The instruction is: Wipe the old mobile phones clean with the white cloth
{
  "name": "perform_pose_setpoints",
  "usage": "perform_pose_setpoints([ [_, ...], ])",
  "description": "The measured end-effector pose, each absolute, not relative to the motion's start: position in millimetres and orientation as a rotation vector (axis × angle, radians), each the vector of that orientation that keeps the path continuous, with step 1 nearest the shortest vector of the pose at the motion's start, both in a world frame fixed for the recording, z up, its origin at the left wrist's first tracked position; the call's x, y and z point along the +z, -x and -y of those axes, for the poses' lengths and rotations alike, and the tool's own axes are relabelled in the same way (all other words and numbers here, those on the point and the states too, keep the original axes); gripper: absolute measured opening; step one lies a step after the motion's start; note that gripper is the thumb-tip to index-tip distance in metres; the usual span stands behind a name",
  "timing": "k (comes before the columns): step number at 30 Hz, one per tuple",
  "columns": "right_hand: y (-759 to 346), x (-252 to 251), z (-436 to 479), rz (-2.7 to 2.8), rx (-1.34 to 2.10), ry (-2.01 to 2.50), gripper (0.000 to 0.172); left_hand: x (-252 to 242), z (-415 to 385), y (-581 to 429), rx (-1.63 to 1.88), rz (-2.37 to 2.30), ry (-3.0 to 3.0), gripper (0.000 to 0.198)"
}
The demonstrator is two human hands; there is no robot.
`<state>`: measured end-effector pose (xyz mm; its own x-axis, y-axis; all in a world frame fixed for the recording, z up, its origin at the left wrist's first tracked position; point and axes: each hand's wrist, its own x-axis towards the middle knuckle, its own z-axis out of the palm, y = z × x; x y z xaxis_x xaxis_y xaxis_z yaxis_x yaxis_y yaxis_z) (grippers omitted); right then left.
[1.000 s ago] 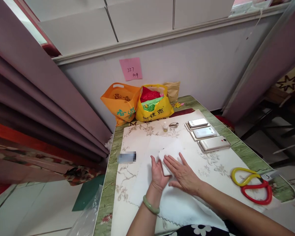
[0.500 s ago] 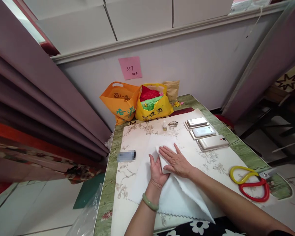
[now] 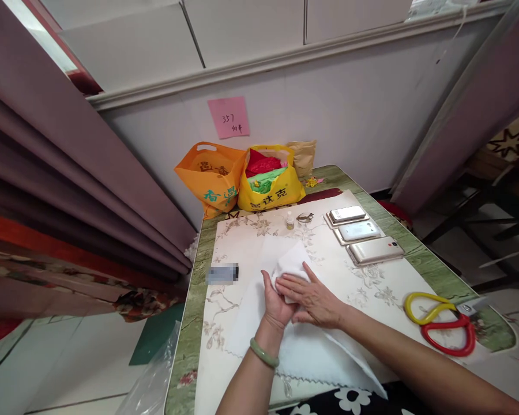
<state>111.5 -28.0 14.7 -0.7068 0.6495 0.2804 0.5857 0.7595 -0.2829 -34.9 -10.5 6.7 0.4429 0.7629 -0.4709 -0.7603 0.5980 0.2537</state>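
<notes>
Two bare hands meet at a bunched part of the white cloth [image 3: 315, 357], which lies spread over the table [image 3: 192, 323], one zigzag-cut edge toward the person; the left hand [image 3: 277, 308], a green bangle [image 3: 263, 353] on its wrist, is turned palm up against the bunched cloth, thumb stretched out — the other fingers are mostly hidden, so their grip cannot be told; the right hand [image 3: 313, 297] lies over the same part of the cloth, its fingers nearly straight and close together, touching without curling round; whether the folds cover anything cannot be seen. Beyond the cloth are a small bottle [image 3: 289, 221] and a thin dark item [image 3: 305, 217]; well beyond it, an orange bag [image 3: 216, 184] and a yellow bag [image 3: 272, 199] stand together; right of the cloth lie three phone-like devices [image 3: 358, 231] and — nearer the person — scissors [image 3: 463, 320] with yellow and red handles; left of it lies a pixelated item [image 3: 222, 274].
</notes>
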Motion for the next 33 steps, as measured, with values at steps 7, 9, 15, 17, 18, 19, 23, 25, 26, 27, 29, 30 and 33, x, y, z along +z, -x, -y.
perform_pose_setpoints([
  [7,-118,-1,10,2.438,0.128,1.322,0.080,12,12,32,0.947,-0.475,-0.119,0.074],
  [9,-124,-3,28,2.419,0.134,1.342,0.083,10,11,32,0.971,-0.471,-0.099,0.073],
  [15,-132,12,72,2.592,0.343,1.033,0.082,8,10,35,0.934,-0.528,-0.081,0.077],
  [17,-131,21,69,2.650,0.412,0.883,0.079,9,11,35,0.900,-0.557,-0.089,0.079],
  [18,-130,25,63,2.660,0.427,0.831,0.075,10,12,35,0.888,-0.564,-0.086,0.080],
  [19,-130,27,56,2.658,0.427,0.803,0.072,10,12,35,0.885,-0.566,-0.076,0.081],
  [23,-128,28,20,2.602,0.327,0.877,0.065,13,12,32,0.957,-0.541,-0.038,0.078],
  [25,-128,23,4,2.572,0.261,0.974,0.066,16,12,31,0.958,-0.484,-0.068,0.078],
  [26,-127,20,-2,2.548,0.234,1.041,0.066,18,13,30,0.943,-0.451,-0.092,0.078],
  [27,-127,17,-6,2.514,0.214,1.120,0.067,20,13,30,0.925,-0.424,-0.113,0.079],
  [29,-125,11,-6,2.439,0.191,1.269,0.069,22,14,30,0.912,-0.404,-0.136,0.078],
  [30,-123,9,-1,2.414,0.185,1.314,0.070,22,14,30,0.919,-0.410,-0.139,0.076],
  [33,-118,4,26,2.415,0.172,1.298,0.075,20,14,31,0.980,-0.465,-0.122,0.061],
])
